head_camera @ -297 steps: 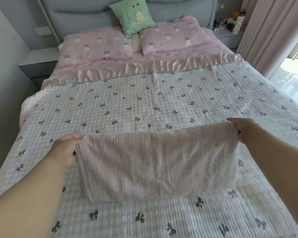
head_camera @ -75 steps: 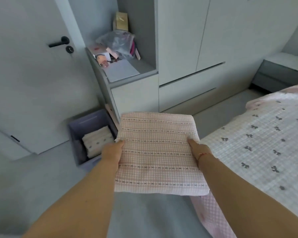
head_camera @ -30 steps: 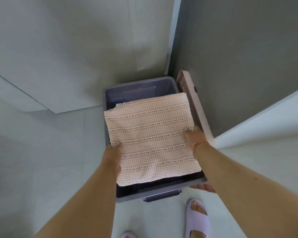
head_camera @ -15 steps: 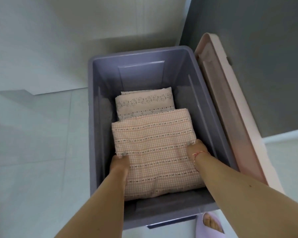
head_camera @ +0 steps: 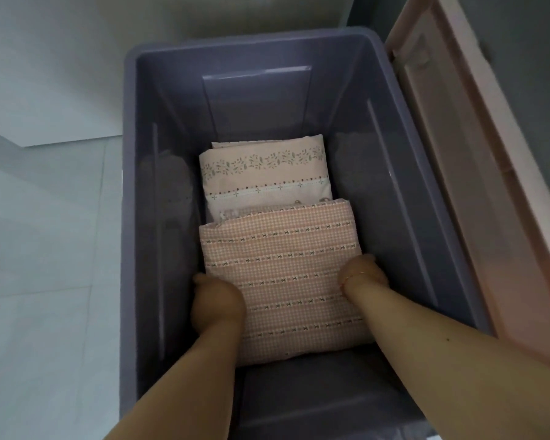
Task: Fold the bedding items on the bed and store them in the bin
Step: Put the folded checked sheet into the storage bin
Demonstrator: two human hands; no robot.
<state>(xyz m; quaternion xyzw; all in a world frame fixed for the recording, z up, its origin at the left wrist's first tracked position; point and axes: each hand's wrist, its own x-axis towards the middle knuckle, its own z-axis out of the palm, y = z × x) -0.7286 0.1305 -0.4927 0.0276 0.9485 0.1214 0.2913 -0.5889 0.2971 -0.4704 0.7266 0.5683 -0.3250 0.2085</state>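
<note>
Pink checked bedding (head_camera: pixel 283 274) — between both hands.

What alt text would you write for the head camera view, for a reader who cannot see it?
Two hands, left and right, grip the sides of a folded pink checked blanket low inside a purple bin. It overlaps a folded floral cloth behind it. A pink lid stands beside the bin's right wall.

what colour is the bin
Dull purple-grey bin, seen in the head view.
</note>
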